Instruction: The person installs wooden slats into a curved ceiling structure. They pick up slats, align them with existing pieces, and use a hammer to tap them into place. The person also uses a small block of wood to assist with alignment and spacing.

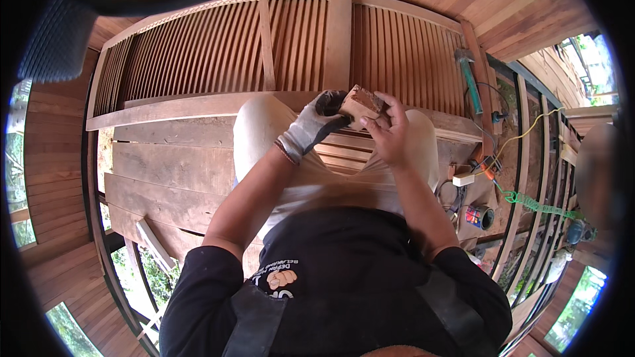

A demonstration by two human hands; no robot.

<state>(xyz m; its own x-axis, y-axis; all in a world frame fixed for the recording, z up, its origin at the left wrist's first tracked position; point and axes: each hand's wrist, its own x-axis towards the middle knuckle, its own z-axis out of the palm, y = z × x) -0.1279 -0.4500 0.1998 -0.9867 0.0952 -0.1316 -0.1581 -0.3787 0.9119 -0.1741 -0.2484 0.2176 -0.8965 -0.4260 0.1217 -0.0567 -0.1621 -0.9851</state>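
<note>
Both hands meet over my lap around a small block [362,104], pale brown on its side with a rough reddish-brown face. It could be a wood block wrapped in sandpaper, but the covering is too small to make out. My left hand [312,122], in a grey-white glove with dark fingers, is closed on the block's left end. Bare, my right hand [389,133] grips the right end with thumb and fingers. Just beyond the hands lies a long slatted wooden panel [340,43], its frame running across in front of my knees.
A green-handled hammer [470,82] rests on the panel's right end. To the right are a yellow cord [529,131], a coiled green hose [539,205] and a tin can [479,217]. Floor planks [165,165] spread left, with gaps at their edge. A dark cable [192,0] crosses the upper left.
</note>
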